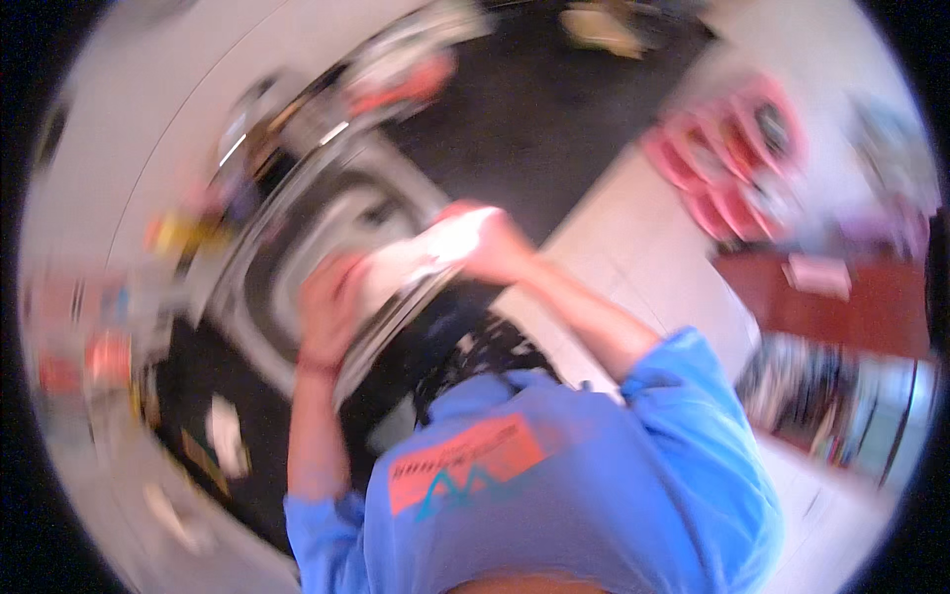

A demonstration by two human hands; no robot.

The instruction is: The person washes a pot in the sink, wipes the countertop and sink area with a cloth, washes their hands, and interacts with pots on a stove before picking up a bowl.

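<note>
A pale, crumpled piece, probably cloth [393,271], is stretched between my two hands over the near edge of a metal sink basin [256,297]. My left hand [326,308] grips its left end above the basin. Around its right end, brightly lit, the fingers of my right hand [497,245] are closed, close to the basin's near right corner. A dark drain [378,211] shows on the basin's floor. Motion blur hides the finger detail and the material's exact kind.
The sink is set in a black countertop [512,111]. Blurred items, one red and white [404,82], stand along its back. A pale object [226,434] lies on the left counter. At right are a pink compartmented rack [724,160] and a reddish-brown cabinet top [883,312].
</note>
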